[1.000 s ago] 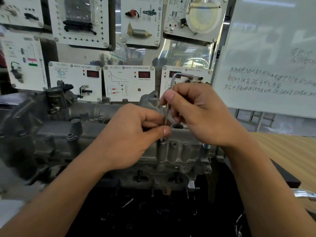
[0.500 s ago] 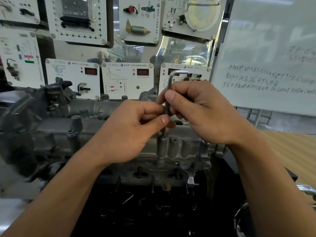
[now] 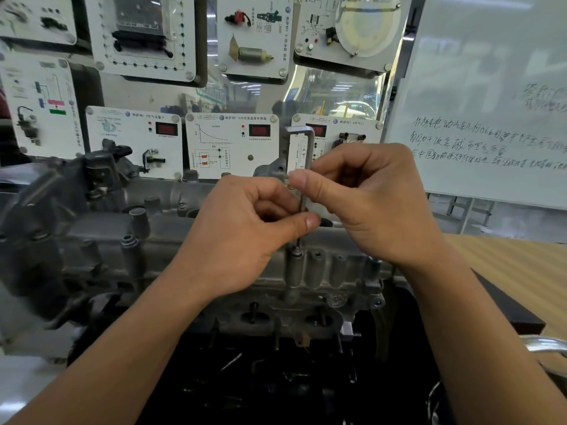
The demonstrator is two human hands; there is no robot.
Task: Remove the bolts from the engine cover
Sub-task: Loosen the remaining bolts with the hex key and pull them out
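The upright hex key (image 3: 310, 148) is pinched by left hand (image 3: 245, 237) (lower) and right hand (image 3: 377, 204). Its bolt (image 3: 296, 250) is seemingly engaged below.

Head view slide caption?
Left hand and right hand pinch an upright hex key seated in a bolt on the engine cover.

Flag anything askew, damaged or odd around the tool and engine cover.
Nothing stands out. The hex key stands nearly upright, its tip in a bolt at the near edge of the engine cover. The left hand and right hand both pinch its shaft. No damage or spill shows.
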